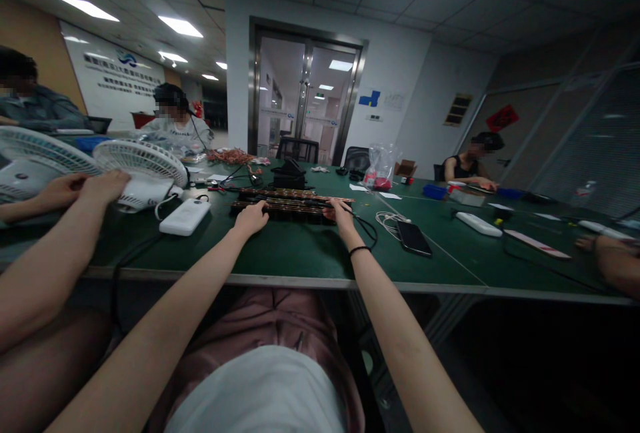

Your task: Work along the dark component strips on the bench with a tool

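1. The long bundle of copper-coloured strips (300,195) lies crosswise on the green table (310,256), in front of the person, between and beneath the two hands.
2. The left hand (253,218) touches the near left part of the bundle, its fingers bent over the edge — whether they pinch anything, I cannot tell.
3. The right hand (340,211) is at the bundle's right end, with thumb and fingers closed around a thin black tool (323,203) that points left over the strips. A black cable (373,229) curves down and right beside this hand.
4. A white power bank (185,217) lies left of the left hand, near a white fan (145,176) that a neighbour's hand (113,183) touches.
5. A dark phone (414,238) and a coiled white cable (390,222) lie right of the right hand.
6. Behind the bundle stands a black object (289,176).
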The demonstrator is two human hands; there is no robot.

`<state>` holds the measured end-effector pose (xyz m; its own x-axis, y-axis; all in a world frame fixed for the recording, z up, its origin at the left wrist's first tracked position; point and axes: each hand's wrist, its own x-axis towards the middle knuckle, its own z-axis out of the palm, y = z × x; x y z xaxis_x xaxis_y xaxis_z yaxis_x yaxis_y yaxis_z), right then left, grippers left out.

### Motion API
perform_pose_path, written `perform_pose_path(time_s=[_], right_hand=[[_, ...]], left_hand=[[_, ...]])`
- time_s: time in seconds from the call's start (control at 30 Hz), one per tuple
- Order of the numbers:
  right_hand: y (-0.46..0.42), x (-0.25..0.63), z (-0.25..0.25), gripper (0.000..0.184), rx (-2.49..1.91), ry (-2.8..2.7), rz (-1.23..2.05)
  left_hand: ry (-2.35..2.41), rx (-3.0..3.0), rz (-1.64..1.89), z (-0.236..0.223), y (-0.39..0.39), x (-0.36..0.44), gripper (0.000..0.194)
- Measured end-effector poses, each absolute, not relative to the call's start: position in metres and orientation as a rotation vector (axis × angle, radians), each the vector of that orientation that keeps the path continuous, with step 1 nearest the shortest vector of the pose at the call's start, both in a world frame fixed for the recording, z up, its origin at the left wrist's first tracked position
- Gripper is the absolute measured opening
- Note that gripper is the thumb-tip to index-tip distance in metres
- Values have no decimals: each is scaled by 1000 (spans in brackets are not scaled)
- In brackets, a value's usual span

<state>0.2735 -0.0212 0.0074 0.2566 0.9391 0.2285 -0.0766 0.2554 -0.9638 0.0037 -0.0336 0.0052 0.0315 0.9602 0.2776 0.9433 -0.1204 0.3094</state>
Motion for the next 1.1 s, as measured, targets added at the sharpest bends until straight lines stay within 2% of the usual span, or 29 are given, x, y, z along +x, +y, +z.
perform_pose_path(time_s=[0.27, 1.1], right_hand=[[-22, 272, 5, 19, -1055, -1068, 866], [-22, 272, 5, 15, -1044, -1042, 891]], left_hand=[[2047, 2235, 673, 3, -32, 3, 40], [2051, 2230, 661, 5, -34, 4, 40]])
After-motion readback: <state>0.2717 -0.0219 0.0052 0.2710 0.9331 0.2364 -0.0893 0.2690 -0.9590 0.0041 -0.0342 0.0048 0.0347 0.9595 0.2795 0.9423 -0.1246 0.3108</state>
